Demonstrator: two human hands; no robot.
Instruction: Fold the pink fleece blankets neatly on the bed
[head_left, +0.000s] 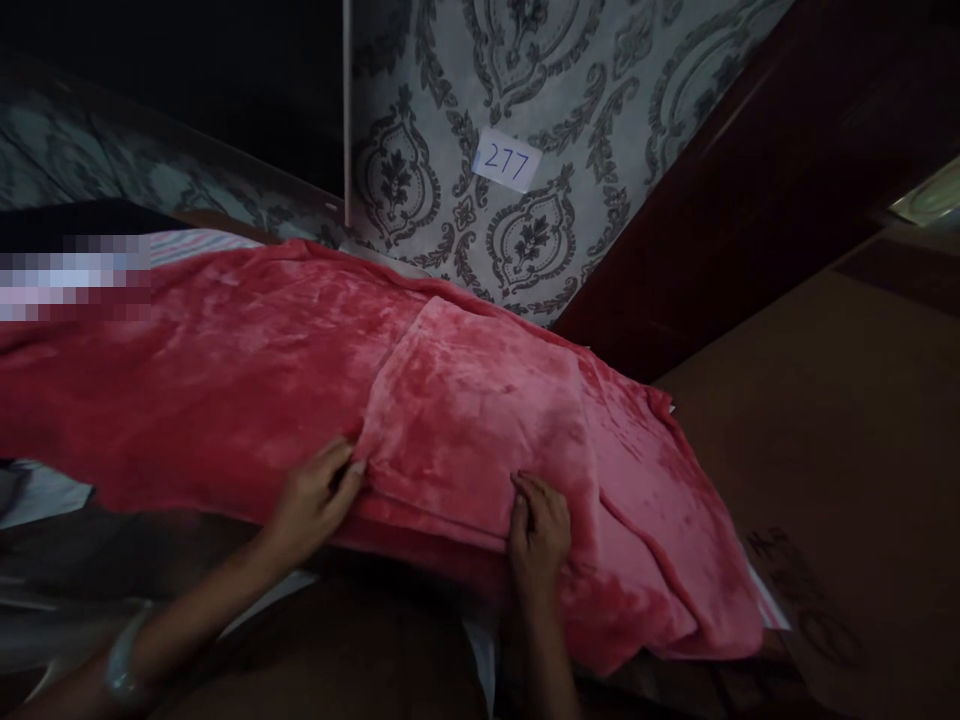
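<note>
A plush pink-red blanket lies spread over a bed, with one part folded back into a lighter square panel. My left hand pinches the near left corner of that folded panel. My right hand rests flat on the panel's near edge, fingers pressing into the cloth. A pale bangle sits on my left wrist.
A grey damask-patterned wall stands behind the bed, bearing a paper label reading 277. A dark wooden door or frame rises at right, above a brown floor. White sheet edges show under the blanket.
</note>
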